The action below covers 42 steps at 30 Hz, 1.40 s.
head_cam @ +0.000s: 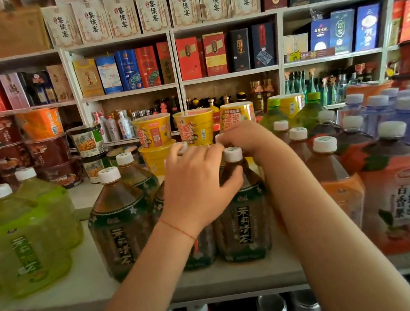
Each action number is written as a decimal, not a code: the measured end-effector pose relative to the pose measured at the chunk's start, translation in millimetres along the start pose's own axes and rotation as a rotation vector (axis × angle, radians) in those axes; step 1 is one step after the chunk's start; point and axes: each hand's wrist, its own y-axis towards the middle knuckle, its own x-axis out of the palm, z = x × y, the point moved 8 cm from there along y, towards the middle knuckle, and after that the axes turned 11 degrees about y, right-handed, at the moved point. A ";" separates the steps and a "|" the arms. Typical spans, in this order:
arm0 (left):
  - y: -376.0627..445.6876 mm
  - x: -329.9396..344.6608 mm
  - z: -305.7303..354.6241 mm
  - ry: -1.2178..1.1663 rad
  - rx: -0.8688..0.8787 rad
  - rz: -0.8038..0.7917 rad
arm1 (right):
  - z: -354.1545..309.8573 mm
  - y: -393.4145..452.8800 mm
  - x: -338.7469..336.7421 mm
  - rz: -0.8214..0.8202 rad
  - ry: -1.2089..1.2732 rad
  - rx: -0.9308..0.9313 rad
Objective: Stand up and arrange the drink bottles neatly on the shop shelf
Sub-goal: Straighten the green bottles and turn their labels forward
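Your left hand (198, 186) is curled over the shoulder of a dark jasmine tea bottle (190, 238) in the front row, thumb reaching across to the neck of the next jasmine tea bottle on the right (243, 219). That gripped bottle stands upright, long axis vertical, but your hand and forearm cover its cap and most of its label. Your right hand (246, 138) is farther back, fingers bent down around something behind the front row; what it holds is hidden, so you cannot tell whether it grips a cap or only rests there. A third jasmine tea bottle (120, 222) stands upright just to the left, white cap up, label facing you. All sit on the pale shelf (85, 290). Green tea bottles (22, 248) stand to the left, orange-labelled tea bottles (392, 192) to the right, blurred at the edge. Yellow noodle cups (194, 127) stand behind.
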 end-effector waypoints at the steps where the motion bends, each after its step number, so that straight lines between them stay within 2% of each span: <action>1: -1.6 0.8 1.4 0.016 -0.004 -0.001 | 5.4 -2.0 1.2 0.001 0.032 0.014; 9: -14.1 3.3 5.3 0.093 0.032 0.004 | 18.1 -21.2 5.4 -0.024 0.206 -0.027; 14: -13.7 2.8 5.1 0.085 0.031 0.013 | 14.8 -22.2 -2.6 0.011 0.084 -0.035; 21: -16.9 4.2 5.2 0.101 0.025 0.008 | 5.0 -29.7 -0.2 -0.027 -0.063 -0.048; 23: -19.4 4.8 6.2 0.095 0.024 0.004 | 7.5 -33.5 -2.0 0.000 -0.005 -0.022; 25: -25.2 5.8 5.8 0.064 0.031 0.017 | 9.3 -41.8 -6.4 0.063 0.180 -0.019; 27: -34.8 1.6 -0.7 0.037 0.026 0.095 | 0.8 -59.3 -14.3 0.184 0.335 -0.131; 30: -61.1 -14.2 -26.3 0.011 -0.107 0.311 | -16.1 -95.4 -23.2 0.395 0.370 -0.454; 32: -86.0 -24.4 -53.6 -0.010 -0.239 0.445 | -23.6 -119.8 -4.9 0.411 0.329 -0.602; 34: -110.3 -29.8 -91.1 -0.102 -0.431 0.500 | -28.2 -135.2 24.2 0.417 0.239 -0.714; 36: -131.1 -18.7 -129.9 -0.343 -0.673 0.433 | -36.3 -148.9 55.8 0.470 0.075 -0.852; 38: -140.8 9.1 -143.4 -0.625 -0.788 0.210 | -41.5 -155.8 87.7 0.517 -0.034 -0.963; 40: -143.9 26.9 -143.4 -0.737 -0.678 0.015 | -50.5 -158.1 123.9 0.480 -0.057 -1.019; 42: -146.0 23.1 -154.0 -0.743 -0.558 -0.023 | -61.9 -161.9 161.7 0.421 -0.069 -1.058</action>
